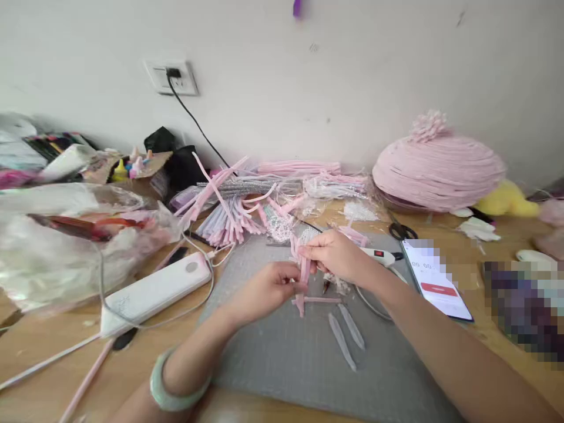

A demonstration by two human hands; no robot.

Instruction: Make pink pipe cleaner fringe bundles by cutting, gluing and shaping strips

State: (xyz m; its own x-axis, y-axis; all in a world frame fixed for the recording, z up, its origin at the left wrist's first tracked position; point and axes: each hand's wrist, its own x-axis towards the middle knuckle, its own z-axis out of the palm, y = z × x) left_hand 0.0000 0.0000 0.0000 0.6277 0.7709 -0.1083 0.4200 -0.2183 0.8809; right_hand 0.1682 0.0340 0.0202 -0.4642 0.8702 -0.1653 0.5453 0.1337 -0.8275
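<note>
My left hand (279,288), with a pale green bangle (161,385) on its wrist, pinches the lower part of a pink pipe cleaner piece (304,269). The fingers of my right hand (337,255) are closed on the same piece near its top. Below the hands, a thin pink strip (324,300) lies on the grey mat (282,364). Two pale grey leaf-shaped pieces (341,341) rest on the mat closer to me. Partly hidden behind my right forearm is a white corded tool (374,255) with a red switch.
Bundles of pink and grey pipe cleaners (229,220) lie along the back. A white power bank or strip (156,294) with cables and a plastic bag (79,247) are at left. At right are scissors (399,230), a phone (434,282) and a large pink coil (438,170).
</note>
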